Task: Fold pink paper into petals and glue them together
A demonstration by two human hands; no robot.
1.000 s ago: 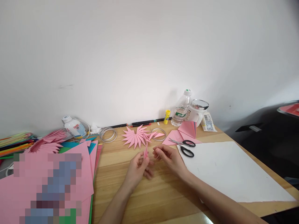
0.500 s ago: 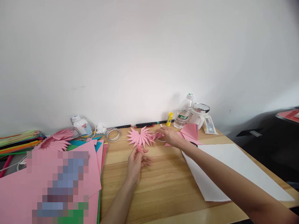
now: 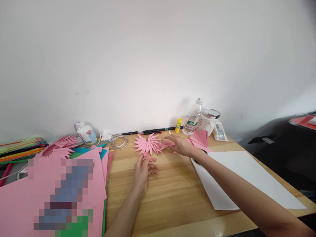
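Note:
My left hand (image 3: 142,171) pinches a small folded pink paper piece (image 3: 147,156) between thumb and fingertips, its other fingers loosely curled. Just beyond it lies a spiky pink paper fan (image 3: 145,144), made of several pointed folded pieces. My right hand (image 3: 180,144) reaches across from the right, with its fingers apart and arched over loose folded pink pieces (image 3: 169,145) beside the fan. A ring-shaped item there is partly hidden by the fingers. Whether the fingertips touch a piece is hard to see.
Pink sheets (image 3: 98,177) are stacked at left, near a second pink fan (image 3: 59,147). Along the wall stand a white bottle (image 3: 86,133), tape rolls (image 3: 119,142), pens (image 3: 150,132), a yellow glue stick (image 3: 178,125), a water bottle (image 3: 194,118) and a mug (image 3: 209,121). White board (image 3: 237,174) lies right.
My right hand has come slightly lower over the loose pink pieces. The pink piece in my left hand has tilted a little, and the view has shifted slightly.

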